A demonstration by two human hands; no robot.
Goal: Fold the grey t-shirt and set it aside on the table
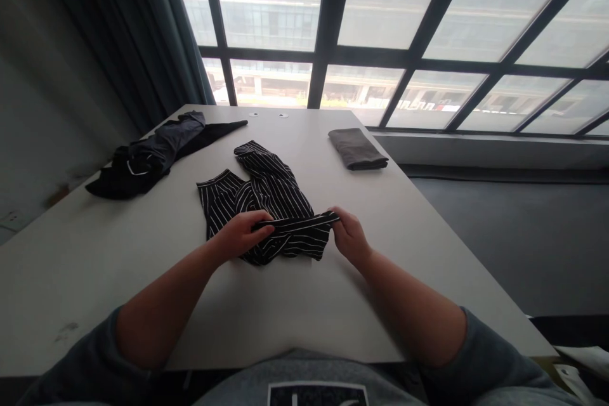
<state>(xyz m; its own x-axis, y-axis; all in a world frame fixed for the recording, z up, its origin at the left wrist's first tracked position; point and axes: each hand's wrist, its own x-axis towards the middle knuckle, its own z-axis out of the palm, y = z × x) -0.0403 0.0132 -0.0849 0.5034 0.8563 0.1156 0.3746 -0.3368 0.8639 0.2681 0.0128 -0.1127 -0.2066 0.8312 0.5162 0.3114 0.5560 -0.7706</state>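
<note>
A black garment with white stripes [278, 187] lies crumpled on the white table [285, 311], its near edge lifted between my hands. My left hand [243, 232] pinches one end of a narrow striped band along that edge. At the band's other end, my right hand [349, 235] grips the corner between thumb and fingers. The band is stretched nearly straight between them. Part of the garment spreads out to the left beyond my left hand, and a striped section extends toward the window.
Dark clothes [157, 149] lie in a loose heap at the table's back left. A folded grey cloth [358, 149] rests at the back right. Two small white discs sit near the far edge. Windows [371, 6] and a dark curtain [128, 25] stand behind the table.
</note>
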